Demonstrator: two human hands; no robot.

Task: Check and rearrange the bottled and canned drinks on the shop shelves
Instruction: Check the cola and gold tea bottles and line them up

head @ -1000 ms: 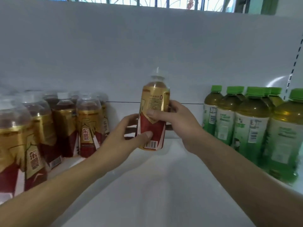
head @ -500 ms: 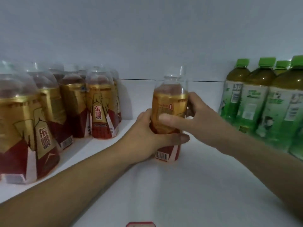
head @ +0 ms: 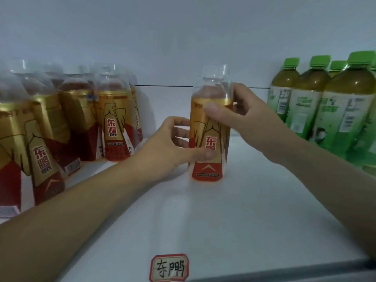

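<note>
While both hands hold it, the gold-and-red energy drink bottle (head: 209, 169) stands upright near the middle of the white shelf (head: 244, 210). The left hand (head: 166, 147) wraps its lower label and the right hand (head: 250, 123) grips its shoulder. Matching bottles (head: 114, 123) crowd the shelf's left end, green-capped tea bottles (head: 309, 102) its right end. A red-bordered handwritten tag (head: 169, 268) sits at the front edge
</note>
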